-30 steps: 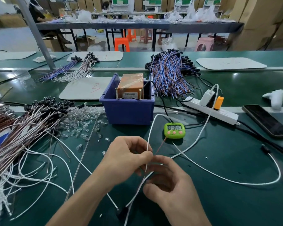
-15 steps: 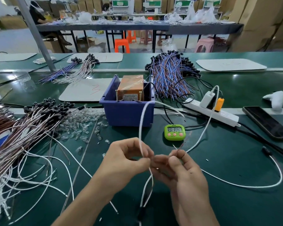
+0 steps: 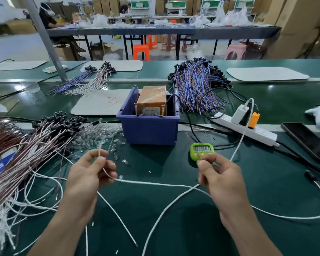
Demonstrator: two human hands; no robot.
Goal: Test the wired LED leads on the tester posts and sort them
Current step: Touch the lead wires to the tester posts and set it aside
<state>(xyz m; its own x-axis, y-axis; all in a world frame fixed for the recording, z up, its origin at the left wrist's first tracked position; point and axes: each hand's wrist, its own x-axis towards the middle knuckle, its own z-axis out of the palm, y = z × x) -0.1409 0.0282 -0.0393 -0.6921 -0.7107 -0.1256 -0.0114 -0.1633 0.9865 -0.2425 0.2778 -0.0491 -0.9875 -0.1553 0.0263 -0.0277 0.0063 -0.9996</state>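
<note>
A white wired lead (image 3: 155,184) stretches between my two hands above the green bench. My left hand (image 3: 89,174) pinches one end between thumb and forefinger, the thin bare tips pointing up. My right hand (image 3: 220,178) grips the other end with curled fingers; what is inside the fist is hidden. The tester, an orange box (image 3: 151,101) with two brass posts, sits in a blue bin (image 3: 148,130) beyond my hands. A heap of brown-and-white leads (image 3: 26,145) lies at the left, and a blue-and-brown bundle (image 3: 196,85) lies behind the bin.
A green timer (image 3: 201,149) stands right of the bin. A white power strip (image 3: 248,128) with plugs and a phone (image 3: 307,140) lie at the right. Loose clear LEDs (image 3: 100,135) are scattered left of the bin. A white cable (image 3: 284,215) loops across the bench.
My hands have drawn apart, left hand to the left and right hand to the right, and the white lead that looped upward is now pulled out nearly straight between them.
</note>
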